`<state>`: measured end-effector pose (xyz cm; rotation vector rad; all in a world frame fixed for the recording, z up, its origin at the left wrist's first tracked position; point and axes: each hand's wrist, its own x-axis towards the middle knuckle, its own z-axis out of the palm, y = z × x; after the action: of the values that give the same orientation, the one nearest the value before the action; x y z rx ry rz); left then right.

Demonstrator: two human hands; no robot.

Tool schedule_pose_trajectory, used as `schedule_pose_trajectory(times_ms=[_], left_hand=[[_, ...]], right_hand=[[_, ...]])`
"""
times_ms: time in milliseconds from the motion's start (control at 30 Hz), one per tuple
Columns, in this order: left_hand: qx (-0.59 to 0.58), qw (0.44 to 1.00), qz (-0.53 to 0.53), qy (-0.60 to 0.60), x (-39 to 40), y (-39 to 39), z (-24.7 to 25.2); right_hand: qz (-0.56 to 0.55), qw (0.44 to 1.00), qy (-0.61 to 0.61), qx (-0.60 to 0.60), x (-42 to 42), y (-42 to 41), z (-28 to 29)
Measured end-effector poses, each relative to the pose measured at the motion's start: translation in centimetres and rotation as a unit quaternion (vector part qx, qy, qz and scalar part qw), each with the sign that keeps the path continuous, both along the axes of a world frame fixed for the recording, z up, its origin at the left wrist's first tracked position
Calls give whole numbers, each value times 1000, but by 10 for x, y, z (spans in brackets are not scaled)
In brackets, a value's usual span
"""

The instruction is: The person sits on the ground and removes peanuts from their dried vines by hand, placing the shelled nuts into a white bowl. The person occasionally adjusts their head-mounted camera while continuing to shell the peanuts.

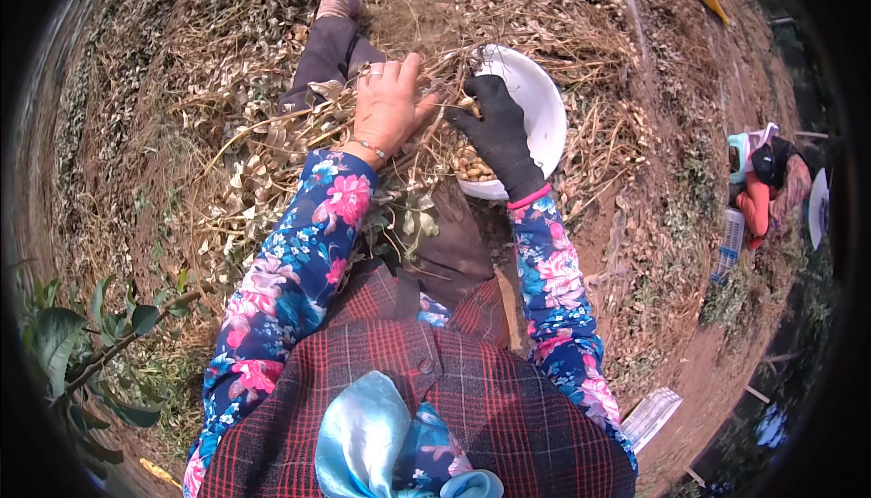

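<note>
My bare left hand (389, 105), with a ring and a beaded bracelet, lies over a bundle of dried peanut plants (320, 117) and holds the stems across my lap. A black glove covers my right hand (500, 134), whose fingers curl around peanut pods (469, 107) at the root end of the bundle. Beneath and beyond that hand is a white basin (544, 107), tilted, its wall showing on the right. Loose peanuts (474, 166) lie in its near part. Roots and stems hang over the basin's left rim and hide some of it.
Dried peanut plants (156, 76) cover the ground around my outstretched leg (320, 62). A leafy branch (116, 347) reaches in at lower left. Off to the right, another person (759, 188) sits by a plastic crate (729, 243). A pale crate (651, 416) stands at lower right.
</note>
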<state>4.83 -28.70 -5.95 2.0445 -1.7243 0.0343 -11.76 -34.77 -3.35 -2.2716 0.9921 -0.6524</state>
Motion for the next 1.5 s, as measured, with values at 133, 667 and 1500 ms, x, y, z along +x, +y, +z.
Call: schedule_pose_trajectory(times_ms=[133, 667, 1500], left_hand=[[-7, 1000, -9, -3, 1, 1, 2], [46, 998, 35, 22, 2, -11, 0], [-45, 999, 2, 25, 9, -7, -8]], right_hand=[[38, 999, -13, 11, -11, -5, -3], [79, 912, -127, 382, -51, 74, 43], [-53, 999, 2, -2, 14, 34, 26]])
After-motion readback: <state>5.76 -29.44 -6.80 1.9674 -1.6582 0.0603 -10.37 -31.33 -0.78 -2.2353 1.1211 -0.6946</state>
